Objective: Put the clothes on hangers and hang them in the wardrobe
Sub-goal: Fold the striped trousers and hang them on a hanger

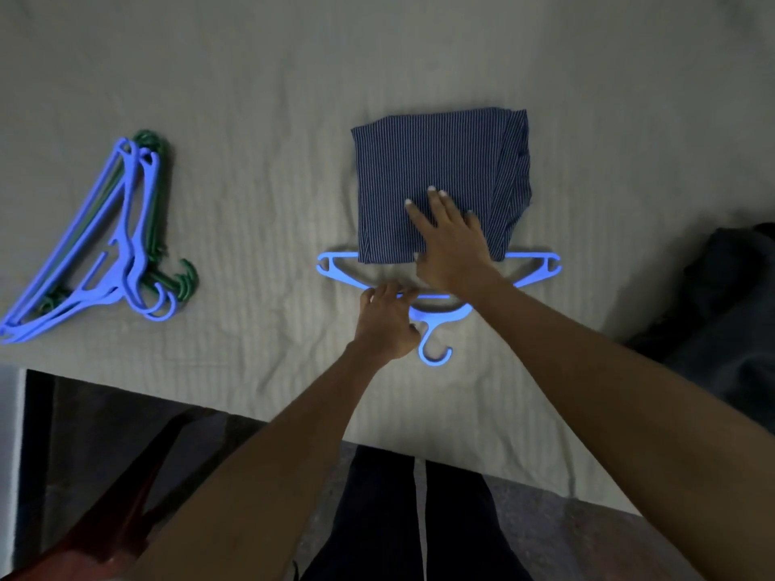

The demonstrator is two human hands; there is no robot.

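Observation:
A folded dark blue garment with thin white stripes [436,161] lies on the grey bed sheet [260,119]. Its near edge covers the bar of a blue plastic hanger [335,266], whose hook points toward me. My right hand [453,245] lies flat on the near part of the garment, fingers straight. My left hand [388,325] holds the hanger's shoulder just left of the hook, fingers curled over it.
A pile of several blue and green hangers [121,245] lies on the sheet at the left. A dark heap of cloth [729,295] sits at the bed's right edge. The bed's near edge runs across below my hands, with floor and my legs beneath.

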